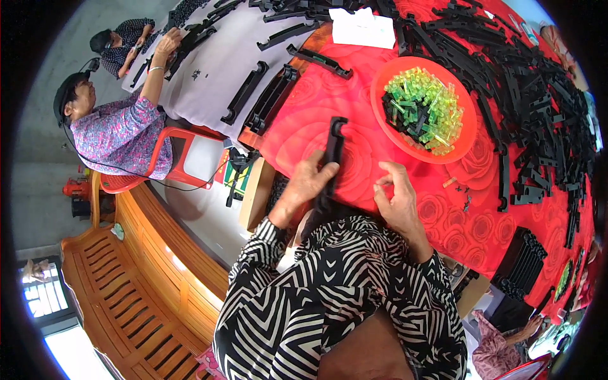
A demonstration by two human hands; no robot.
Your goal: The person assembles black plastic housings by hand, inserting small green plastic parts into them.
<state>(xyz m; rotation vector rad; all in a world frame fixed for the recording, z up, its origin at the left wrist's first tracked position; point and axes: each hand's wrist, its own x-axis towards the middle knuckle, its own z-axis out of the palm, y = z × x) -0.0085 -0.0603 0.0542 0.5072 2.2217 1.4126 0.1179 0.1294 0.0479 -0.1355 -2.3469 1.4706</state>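
Note:
My left hand (309,180) is closed around a long black plastic bar (335,145) with a hooked end. The bar stands tilted over the near edge of the red table, its lower part down near my lap. My right hand (399,199) hovers to its right with fingers loosely curled and apart, and I see nothing between them. Beyond the right hand sits a round red-orange bowl (467,130). In it lie many small clear yellow-green plastic pieces (443,101) and a patch of small black pieces (415,117).
Black bars (538,120) lie heaped on the right of the rose-patterned red cloth (304,136). More black bars (272,98) lie at the left, near a white tissue box (362,28). A co-worker (120,136) sits at the far left. A wooden bench (136,291) stands behind at left.

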